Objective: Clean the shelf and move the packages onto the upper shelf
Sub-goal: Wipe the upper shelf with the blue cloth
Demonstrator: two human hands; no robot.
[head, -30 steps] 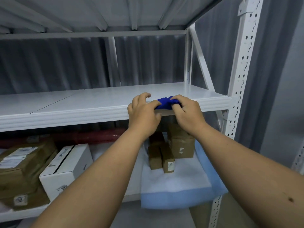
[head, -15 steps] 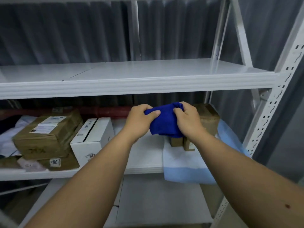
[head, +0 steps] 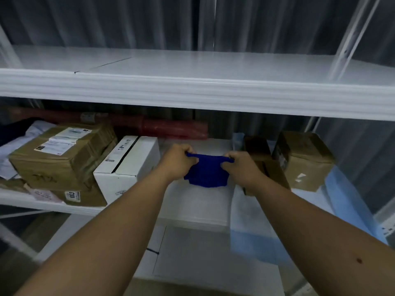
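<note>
Holding the blue cloth (head: 204,171) stretched between them, the left hand (head: 179,161) and the right hand (head: 241,167) each pinch one top corner, fingers curled tight. The cloth hangs in front of the lower shelf (head: 192,201), between the white box (head: 128,165) and the brown boxes (head: 303,159). I think it is being folded; keeping the edges even gives a flat pad for wiping the upper shelf (head: 192,69), which carries no packages yet.

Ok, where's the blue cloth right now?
In the head view, centre: the blue cloth is stretched between the left hand and right hand, below the upper shelf, right of the white box.
</note>
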